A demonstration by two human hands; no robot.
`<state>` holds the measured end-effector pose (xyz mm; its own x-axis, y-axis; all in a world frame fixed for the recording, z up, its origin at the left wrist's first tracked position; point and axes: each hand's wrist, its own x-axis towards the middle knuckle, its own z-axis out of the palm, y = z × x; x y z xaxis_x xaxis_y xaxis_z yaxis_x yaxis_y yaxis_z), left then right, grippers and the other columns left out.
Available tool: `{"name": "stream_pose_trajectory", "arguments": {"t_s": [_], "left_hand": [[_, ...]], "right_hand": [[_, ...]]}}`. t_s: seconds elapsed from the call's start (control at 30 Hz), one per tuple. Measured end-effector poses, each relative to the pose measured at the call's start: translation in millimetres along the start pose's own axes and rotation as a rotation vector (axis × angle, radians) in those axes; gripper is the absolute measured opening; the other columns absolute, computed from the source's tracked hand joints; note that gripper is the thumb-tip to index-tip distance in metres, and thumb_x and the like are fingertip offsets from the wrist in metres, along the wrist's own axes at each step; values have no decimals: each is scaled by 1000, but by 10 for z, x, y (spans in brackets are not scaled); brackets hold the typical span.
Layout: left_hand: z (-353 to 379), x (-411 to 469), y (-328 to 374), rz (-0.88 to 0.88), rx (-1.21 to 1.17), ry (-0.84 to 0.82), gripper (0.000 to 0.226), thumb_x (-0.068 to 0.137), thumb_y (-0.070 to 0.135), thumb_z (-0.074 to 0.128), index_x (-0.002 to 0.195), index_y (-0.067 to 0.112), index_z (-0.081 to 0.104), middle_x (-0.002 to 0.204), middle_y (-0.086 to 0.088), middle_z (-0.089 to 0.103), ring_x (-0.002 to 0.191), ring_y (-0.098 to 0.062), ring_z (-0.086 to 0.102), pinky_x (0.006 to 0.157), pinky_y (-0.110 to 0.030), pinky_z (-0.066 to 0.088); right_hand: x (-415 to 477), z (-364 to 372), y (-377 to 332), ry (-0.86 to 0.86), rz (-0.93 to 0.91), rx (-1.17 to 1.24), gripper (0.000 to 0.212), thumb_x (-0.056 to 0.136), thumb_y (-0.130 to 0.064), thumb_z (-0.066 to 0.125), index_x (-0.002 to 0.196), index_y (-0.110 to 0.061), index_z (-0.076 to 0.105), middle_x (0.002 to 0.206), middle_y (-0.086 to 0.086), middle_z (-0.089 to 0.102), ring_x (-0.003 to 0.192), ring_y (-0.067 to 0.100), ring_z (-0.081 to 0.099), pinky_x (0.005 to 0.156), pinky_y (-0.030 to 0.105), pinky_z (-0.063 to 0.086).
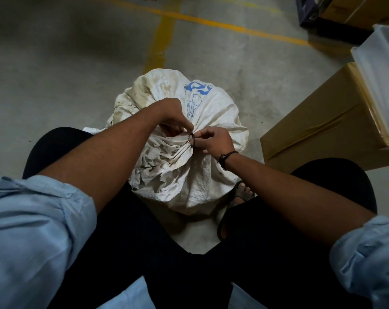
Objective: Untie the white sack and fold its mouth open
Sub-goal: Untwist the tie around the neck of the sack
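From the head camera, one white sack [213, 121] of woven fabric stands on the floor between the person's knees, its cloth stained and creased. It carries a blue printed logo [198, 88] on its far side with blue lettering below it, too crumpled to read. The mouth is bunched into a neck, ringed by a dark tie [193, 139].

The left hand [173, 118] reaches over the neck from the left, its fingers pinched together on the tie. The right hand [215, 139] meets it from the right, its fingertips closed on the same tie; a dark bracelet [228, 157] circles that wrist. Both pale blue sleeves are rolled up.

The floor [55, 81] is grey concrete, scuffed, with two yellow painted lines [164, 39] crossing at the far side. One sandalled foot [241, 192] shows just beside the sack on the near right. On the right, one brown cardboard box [318, 121] sits with a translucent plastic bin [381, 70] on it; more boxes stand at the far right corner.
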<state>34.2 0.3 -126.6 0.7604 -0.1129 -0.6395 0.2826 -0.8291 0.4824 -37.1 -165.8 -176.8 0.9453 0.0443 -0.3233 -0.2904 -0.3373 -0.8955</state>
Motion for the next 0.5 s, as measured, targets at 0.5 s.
{"name": "stream_pose_trajectory", "arguments": {"t_s": [0.5], "left_hand": [[24,3,-63,28,36,16,36,68,30,90,78,-1,76,67,-11,76,68,-29,76,72,-45,64]], "right_hand": [[18,43,67,-111,-26,-170,18,81,-20,80,74,-13,65,59,-7,46,55,6,38,52,17,33]]}}
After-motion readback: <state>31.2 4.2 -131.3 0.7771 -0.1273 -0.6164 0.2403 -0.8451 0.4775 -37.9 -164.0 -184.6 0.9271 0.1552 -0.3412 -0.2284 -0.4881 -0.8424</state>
